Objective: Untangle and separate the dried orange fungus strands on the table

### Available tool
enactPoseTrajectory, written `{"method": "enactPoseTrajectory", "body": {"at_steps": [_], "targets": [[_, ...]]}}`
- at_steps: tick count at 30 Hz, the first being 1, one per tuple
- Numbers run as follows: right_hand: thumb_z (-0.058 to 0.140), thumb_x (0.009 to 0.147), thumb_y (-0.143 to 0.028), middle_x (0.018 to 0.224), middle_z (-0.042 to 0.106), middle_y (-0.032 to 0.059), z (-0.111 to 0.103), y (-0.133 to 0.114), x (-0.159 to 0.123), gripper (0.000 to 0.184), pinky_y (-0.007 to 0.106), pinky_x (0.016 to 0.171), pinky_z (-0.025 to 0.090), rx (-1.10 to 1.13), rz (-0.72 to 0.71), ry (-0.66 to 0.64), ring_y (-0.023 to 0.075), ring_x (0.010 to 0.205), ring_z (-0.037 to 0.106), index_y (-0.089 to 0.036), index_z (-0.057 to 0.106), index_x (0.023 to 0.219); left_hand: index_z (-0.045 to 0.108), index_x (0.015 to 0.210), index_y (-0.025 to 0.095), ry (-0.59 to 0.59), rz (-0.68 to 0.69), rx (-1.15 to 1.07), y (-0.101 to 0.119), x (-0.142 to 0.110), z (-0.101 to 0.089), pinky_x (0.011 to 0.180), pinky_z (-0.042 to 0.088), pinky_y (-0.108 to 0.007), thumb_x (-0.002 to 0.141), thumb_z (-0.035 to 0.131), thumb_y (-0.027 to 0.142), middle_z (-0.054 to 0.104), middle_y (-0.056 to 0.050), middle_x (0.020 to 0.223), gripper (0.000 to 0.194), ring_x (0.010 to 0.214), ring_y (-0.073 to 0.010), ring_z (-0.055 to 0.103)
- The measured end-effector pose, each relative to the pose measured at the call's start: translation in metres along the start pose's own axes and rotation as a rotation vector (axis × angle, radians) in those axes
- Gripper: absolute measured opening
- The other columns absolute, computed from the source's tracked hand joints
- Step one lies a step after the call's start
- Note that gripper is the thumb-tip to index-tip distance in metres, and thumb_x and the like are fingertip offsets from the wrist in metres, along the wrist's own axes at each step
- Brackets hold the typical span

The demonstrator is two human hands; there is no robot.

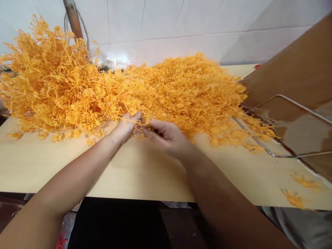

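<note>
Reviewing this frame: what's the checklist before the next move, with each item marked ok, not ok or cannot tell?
1. Left hand and right hand both in view: ok.
2. Hands close together, at the front of the orange heap: ok.
3. Firm grip on the thin orange strand by the fingers: cannot tell, blurred.
4. All orange pieces with the heap: not ok, two loose pieces lie apart at the right.
5. Heap and wire frame separate in view: not ok, they overlap.

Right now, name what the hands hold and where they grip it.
A thin orange strand seems held between the left hand and right hand; blur hides which part they grip.
</note>
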State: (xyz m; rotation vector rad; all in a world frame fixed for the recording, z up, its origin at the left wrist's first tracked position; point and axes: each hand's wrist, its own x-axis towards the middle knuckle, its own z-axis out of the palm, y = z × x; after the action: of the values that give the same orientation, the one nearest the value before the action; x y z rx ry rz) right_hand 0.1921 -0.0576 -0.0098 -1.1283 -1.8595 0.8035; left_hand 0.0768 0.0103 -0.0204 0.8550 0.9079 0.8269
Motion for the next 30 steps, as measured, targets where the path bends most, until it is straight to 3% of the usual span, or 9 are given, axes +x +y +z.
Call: {"method": "enactPoseTrajectory", "body": {"at_steps": [4,8,11,15,19,22,25,27,30], "targets": [[0.05,0.076,-0.027,0.054,0.039,-0.0034,-0.016,0.009,-0.001,0.015,0.022,0.046,0.026,-0.016,0.146,0.117,0.0073,0.049,0.033,-0.017,0.052,0.065,0.053,0.067,0.01,-0.08,0.034,-0.053,-0.002,0.001,-0.003,0.057,0.045,-0.024,0.083,0.046,0.018,0.058,-0.001,0.055,0.019,0.049,-0.0085,0.055],[0.047,0.076,-0.024,0.064,0.054,0.0004,-0.01,0.017,0.0,0.014,0.025,0.055,0.036,-0.064,0.144,-0.049,0.0109,0.059,0.045,-0.017,0.057,0.072,0.055,0.074,0.009,-0.112,0.015,-0.104,0.002,-0.004,-0.005,0.065,0.048,-0.026,0.085,0.044,0.018,0.061,-0.004,0.063,0.018,0.057,-0.0106,0.06],[0.046,0.077,-0.025,0.075,0.059,0.0022,-0.001,0.019,0.001,0.015,0.027,0.062,0.038,-0.141,0.133,-0.136,0.0126,0.065,0.05,-0.017,0.059,0.075,0.052,0.074,0.012,-0.136,-0.037,-0.125,0.007,-0.008,-0.006,0.06,0.047,-0.025,0.085,0.043,0.019,0.056,-0.001,0.058,0.016,0.053,-0.0099,0.057],[0.043,0.078,-0.023,0.063,0.052,-0.0015,-0.002,0.014,0.0,0.014,0.024,0.054,0.034,-0.204,0.16,-0.267,0.0097,0.056,0.044,-0.017,0.054,0.072,0.038,0.062,0.015,-0.241,-0.061,-0.122,0.009,-0.007,-0.01,0.043,0.037,-0.017,0.084,0.046,0.021,0.039,0.006,0.048,0.024,0.04,-0.0044,0.043],[0.045,0.075,-0.02,0.054,0.04,-0.0038,-0.014,0.008,-0.003,0.018,0.022,0.048,0.028,-0.251,0.184,-0.309,0.0073,0.05,0.037,-0.017,0.041,0.058,0.036,0.064,0.016,-0.302,-0.018,0.045,0.006,-0.002,-0.015,0.044,0.038,-0.016,0.083,0.048,0.02,0.037,0.007,0.049,0.022,0.038,-0.0029,0.039],[0.046,0.076,-0.024,0.053,0.037,-0.0037,-0.027,0.013,-0.005,0.02,0.022,0.046,0.027,-0.206,0.222,-0.075,0.0076,0.048,0.035,-0.018,0.043,0.058,0.036,0.067,0.017,-0.26,0.069,0.139,0.004,-0.001,-0.013,0.049,0.042,-0.019,0.083,0.047,0.018,0.038,0.008,0.048,0.019,0.038,-0.0031,0.038],[0.05,0.076,-0.027,0.059,0.041,-0.0017,-0.039,0.025,-0.006,0.012,0.025,0.051,0.033,-0.248,0.228,0.435,0.0101,0.053,0.038,-0.019,0.051,0.067,0.036,0.06,0.016,-0.233,0.165,0.268,0.002,-0.003,-0.007,0.046,0.037,-0.017,0.083,0.046,0.015,0.038,0.007,0.044,0.024,0.038,-0.0031,0.037],[0.053,0.071,-0.021,0.072,0.048,0.0024,-0.045,0.032,-0.005,0.007,0.031,0.064,0.041,-0.358,0.198,0.709,0.014,0.066,0.046,-0.019,0.058,0.076,0.037,0.055,0.016,-0.193,0.209,0.377,0.0,-0.004,-0.003,0.044,0.034,-0.017,0.082,0.044,0.013,0.039,0.006,0.042,0.029,0.038,-0.0032,0.037],[0.056,0.067,-0.015,0.093,0.052,0.0092,-0.048,0.034,-0.005,0.02,0.044,0.088,0.038,-0.555,0.159,0.841,0.0242,0.095,0.049,-0.018,0.064,0.085,0.04,0.055,0.016,-0.094,0.228,0.474,-0.005,-0.004,0.0,0.044,0.032,-0.017,0.081,0.046,0.013,0.043,0.006,0.043,0.026,0.038,-0.0035,0.038]]}}
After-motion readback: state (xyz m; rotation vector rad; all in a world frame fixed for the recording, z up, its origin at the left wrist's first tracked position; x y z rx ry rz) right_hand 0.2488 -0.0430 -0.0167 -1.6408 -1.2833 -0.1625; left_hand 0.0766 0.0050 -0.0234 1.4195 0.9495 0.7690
